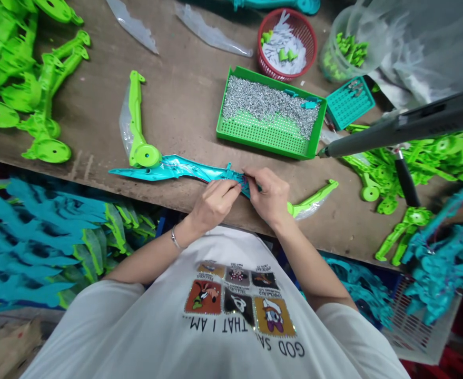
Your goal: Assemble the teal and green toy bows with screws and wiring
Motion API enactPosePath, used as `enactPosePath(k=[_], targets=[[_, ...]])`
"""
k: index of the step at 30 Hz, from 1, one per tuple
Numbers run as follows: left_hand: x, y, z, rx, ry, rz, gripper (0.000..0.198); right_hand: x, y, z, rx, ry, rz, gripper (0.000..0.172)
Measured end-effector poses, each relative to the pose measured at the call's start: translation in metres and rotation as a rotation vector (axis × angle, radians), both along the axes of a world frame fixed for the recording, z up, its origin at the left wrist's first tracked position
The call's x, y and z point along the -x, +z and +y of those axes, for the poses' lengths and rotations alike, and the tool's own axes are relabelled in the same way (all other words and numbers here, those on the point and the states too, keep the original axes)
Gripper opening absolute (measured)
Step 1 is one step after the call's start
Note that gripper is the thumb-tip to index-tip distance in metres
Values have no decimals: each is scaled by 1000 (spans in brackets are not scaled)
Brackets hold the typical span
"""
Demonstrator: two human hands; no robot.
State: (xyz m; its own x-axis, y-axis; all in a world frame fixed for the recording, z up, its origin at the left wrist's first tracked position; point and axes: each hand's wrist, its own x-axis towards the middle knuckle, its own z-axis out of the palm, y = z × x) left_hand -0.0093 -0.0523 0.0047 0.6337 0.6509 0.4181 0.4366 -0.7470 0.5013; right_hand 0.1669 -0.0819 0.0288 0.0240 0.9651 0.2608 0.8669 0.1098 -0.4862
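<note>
A long teal plastic toy part (176, 168) lies along the near edge of the brown table (184, 105). My left hand (212, 202) and my right hand (268, 196) meet at its right end, fingers pinched closed on it. Something small and purplish shows between the fingertips; I cannot make it out. A lime-green plastic arm with a round hub (138, 131) rests against the teal part's left half. Another green piece (314, 199) sticks out to the right of my right hand.
A green tray of small silver screws (271, 113) sits behind my hands, a small teal tray (350, 102) and red basket (286, 42) beyond. A grey hanging power screwdriver (397, 131) points in from the right. Green parts pile left and right; teal parts fill bins below.
</note>
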Motion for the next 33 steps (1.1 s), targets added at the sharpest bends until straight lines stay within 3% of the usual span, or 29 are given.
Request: enactPosePath(k=[7,12,19,25,29,33], targets=[[-3,21,13,74,-41,240,33,-1,8,0,98,62,-149,36],[-2,27,26,68,-105,319,34,-3,7,1,59,43,-77,31],[-1,21,23,0,5,254,33,-1,2,4,38,-5,147,23],[-1,11,18,50,48,189,34,-2,0,8,120,12,45,21],[-2,9,17,-19,63,185,34,-4,10,12,196,45,-28,27],[-2,9,18,-69,56,182,33,-12,21,25,315,54,251,30]])
